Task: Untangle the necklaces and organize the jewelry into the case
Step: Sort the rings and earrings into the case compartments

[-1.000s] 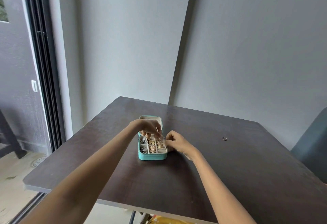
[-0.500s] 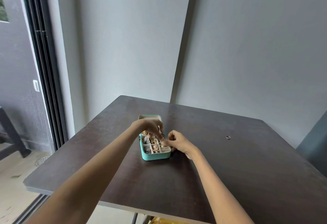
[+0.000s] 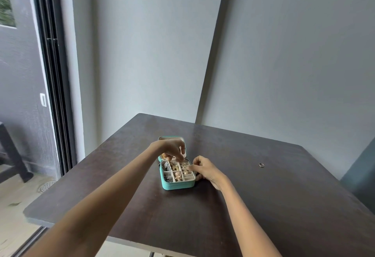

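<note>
Case: a small teal jewelry case [image 3: 177, 185] lies open on the dark table [image 3: 263, 196], near its middle, with the lid [image 3: 171, 138] tipped up at the far side.
Compartments: the tray is split into small cream cells; silver pieces [image 3: 167, 177] fill the left cells, gold pieces [image 3: 177, 175] the middle ones, and the near right cell looks bare.
Left hand: the left hand [image 3: 172, 150] reaches over the far end of the tray, fingers curled downward with the tips together just above the jewelry; what the grip pinches is too small to tell.
Right hand: the right hand [image 3: 204, 170] rests at the case's right edge, fingers curled, fingertips [image 3: 191, 168] pinched at the gold pieces in the right column; the piece itself cannot be made out.
Ring: a single ring [image 3: 261, 165] lies on the table, well apart to the right of the case.
</note>
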`<state>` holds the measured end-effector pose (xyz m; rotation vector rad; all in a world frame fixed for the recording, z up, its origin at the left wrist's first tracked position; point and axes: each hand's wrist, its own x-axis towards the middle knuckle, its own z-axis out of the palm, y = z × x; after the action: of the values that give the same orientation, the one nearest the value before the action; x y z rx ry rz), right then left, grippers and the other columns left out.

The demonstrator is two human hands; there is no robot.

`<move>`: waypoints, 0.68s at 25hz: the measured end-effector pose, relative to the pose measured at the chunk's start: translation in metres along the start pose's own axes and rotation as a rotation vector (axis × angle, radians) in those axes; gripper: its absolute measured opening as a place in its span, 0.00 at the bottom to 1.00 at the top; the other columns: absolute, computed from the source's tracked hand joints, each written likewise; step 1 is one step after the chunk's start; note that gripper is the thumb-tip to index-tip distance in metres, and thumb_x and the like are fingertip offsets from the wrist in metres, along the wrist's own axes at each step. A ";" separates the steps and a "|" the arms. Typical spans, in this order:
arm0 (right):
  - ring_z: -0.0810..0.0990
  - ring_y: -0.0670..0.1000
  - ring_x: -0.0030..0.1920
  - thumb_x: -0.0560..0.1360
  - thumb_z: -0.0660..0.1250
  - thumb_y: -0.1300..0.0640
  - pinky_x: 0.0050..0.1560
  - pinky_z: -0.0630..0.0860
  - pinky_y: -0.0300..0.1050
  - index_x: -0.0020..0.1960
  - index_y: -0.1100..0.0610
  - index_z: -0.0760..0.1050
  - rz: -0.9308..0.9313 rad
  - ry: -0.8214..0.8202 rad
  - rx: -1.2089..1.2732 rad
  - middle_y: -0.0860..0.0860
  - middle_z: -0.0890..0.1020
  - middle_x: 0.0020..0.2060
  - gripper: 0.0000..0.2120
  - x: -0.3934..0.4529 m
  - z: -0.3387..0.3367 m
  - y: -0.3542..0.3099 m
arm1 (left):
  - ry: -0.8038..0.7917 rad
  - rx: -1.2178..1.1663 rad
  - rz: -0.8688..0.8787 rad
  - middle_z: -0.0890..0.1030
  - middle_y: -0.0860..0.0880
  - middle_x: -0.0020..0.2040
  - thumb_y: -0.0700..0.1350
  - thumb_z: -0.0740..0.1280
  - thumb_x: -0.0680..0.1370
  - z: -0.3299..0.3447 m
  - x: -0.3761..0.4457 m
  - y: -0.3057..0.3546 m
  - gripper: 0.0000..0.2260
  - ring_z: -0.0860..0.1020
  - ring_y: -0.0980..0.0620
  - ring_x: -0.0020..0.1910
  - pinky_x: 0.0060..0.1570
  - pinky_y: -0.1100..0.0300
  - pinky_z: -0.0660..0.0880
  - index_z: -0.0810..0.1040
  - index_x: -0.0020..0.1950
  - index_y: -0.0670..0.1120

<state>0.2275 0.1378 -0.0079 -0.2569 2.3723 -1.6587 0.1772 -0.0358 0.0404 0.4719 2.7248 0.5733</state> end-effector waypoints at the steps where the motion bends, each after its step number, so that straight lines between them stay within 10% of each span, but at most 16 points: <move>1: 0.73 0.44 0.30 0.73 0.70 0.60 0.26 0.72 0.35 0.41 0.56 0.66 -0.005 -0.004 -0.015 0.50 0.71 0.34 0.12 0.000 0.000 0.000 | 0.001 0.016 0.001 0.77 0.44 0.44 0.40 0.68 0.75 0.000 0.001 0.001 0.10 0.72 0.55 0.24 0.19 0.67 0.66 0.70 0.53 0.46; 17: 0.71 0.45 0.35 0.71 0.71 0.63 0.33 0.72 0.36 0.41 0.55 0.67 -0.019 -0.027 -0.062 0.49 0.70 0.36 0.13 -0.006 0.000 0.002 | 0.000 0.081 -0.007 0.77 0.50 0.36 0.41 0.69 0.74 0.005 -0.003 0.018 0.09 0.72 0.54 0.28 0.27 0.64 0.67 0.71 0.51 0.46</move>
<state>0.2327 0.1402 -0.0090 -0.3118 2.4118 -1.5816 0.1864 -0.0199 0.0450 0.4817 2.7571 0.4625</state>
